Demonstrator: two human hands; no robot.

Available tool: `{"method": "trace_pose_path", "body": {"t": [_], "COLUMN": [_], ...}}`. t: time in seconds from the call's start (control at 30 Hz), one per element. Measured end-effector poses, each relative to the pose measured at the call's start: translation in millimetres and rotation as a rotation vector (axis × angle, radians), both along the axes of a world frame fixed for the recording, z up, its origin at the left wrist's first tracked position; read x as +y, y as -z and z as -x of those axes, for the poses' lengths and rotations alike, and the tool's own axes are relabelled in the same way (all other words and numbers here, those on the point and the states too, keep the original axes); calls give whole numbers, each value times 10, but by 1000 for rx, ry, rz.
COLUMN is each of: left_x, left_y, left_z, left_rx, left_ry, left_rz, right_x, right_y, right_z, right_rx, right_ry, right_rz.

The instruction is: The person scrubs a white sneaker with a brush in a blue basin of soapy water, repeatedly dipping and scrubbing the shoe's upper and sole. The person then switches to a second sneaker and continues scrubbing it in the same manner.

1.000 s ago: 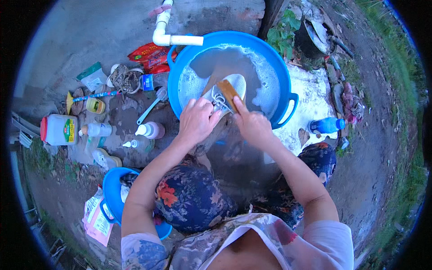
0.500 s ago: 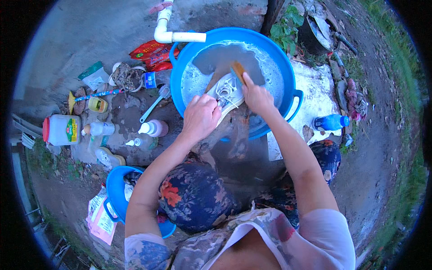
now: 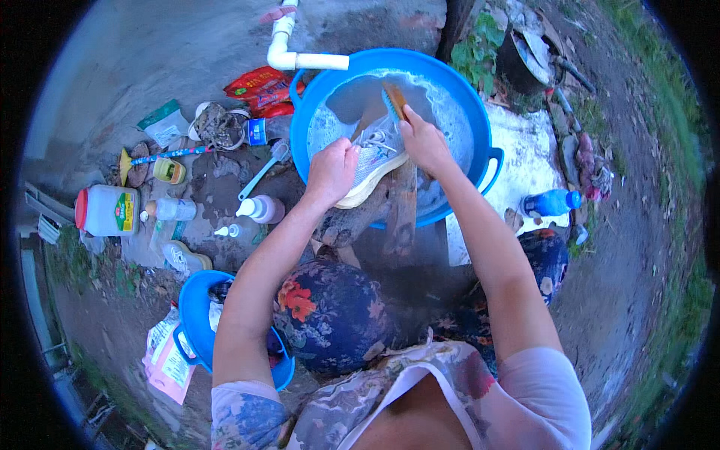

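Observation:
In front of me is a big blue tub [image 3: 298, 135] of soapy grey water. A light grey lace-up sneaker [image 3: 373, 160] lies tilted over a wooden board [image 3: 402, 214] at the tub's near side, its pale sole toward me. My left hand [image 3: 332, 172] is closed round the shoe's heel end; the part under the fingers is hidden. My right hand [image 3: 427, 144] grips a wooden scrub brush [image 3: 394, 102], its bluish bristles facing left, just above the toe end of the shoe. Whether the bristles touch the shoe I cannot tell.
A white pipe [image 3: 315, 61] juts over the tub's far left rim. On the left stand a pump bottle [image 3: 261, 208], a long-handled brush [image 3: 260, 174], a red-lidded jar [image 3: 107, 211], another shoe [image 3: 186, 257] and a smaller blue basin [image 3: 196, 307]. A blue bottle [image 3: 551, 203] lies on the right.
The sneaker has turned so that its side and sole face me more. My left hand has shifted with it, and the brush has risen and tipped, showing its bristles.

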State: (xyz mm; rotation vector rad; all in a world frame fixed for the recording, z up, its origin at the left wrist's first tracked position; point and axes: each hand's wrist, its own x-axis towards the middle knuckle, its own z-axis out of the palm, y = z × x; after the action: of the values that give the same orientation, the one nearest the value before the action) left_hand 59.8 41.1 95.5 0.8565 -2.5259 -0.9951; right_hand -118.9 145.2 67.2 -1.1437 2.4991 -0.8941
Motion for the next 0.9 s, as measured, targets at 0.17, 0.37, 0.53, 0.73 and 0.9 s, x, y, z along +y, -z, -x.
{"method": "trace_pose_path", "body": {"t": [0.17,0.37,0.53,0.73,0.9], "left_x": [-88,197,227,227,194], "left_y": [195,253,-12,252,224], "left_z": [-64,375,176,187,133], "left_rx": [211,114,47,390,348], "left_ry": [-309,-44,156,-121,-84], "left_rz": [-489,-306,-14,-757,-549], "right_x": [556,358,1029,1026,849], "right_y": [-736,-283,-610,-137,-459], "right_z": [-1097,-305,-746,-1061,-926], "right_rx": [-199,-138,-674,-295,-748], "right_ry": [-201,81,148,69,103], "right_rz": [29,-108,47,145,156]}}
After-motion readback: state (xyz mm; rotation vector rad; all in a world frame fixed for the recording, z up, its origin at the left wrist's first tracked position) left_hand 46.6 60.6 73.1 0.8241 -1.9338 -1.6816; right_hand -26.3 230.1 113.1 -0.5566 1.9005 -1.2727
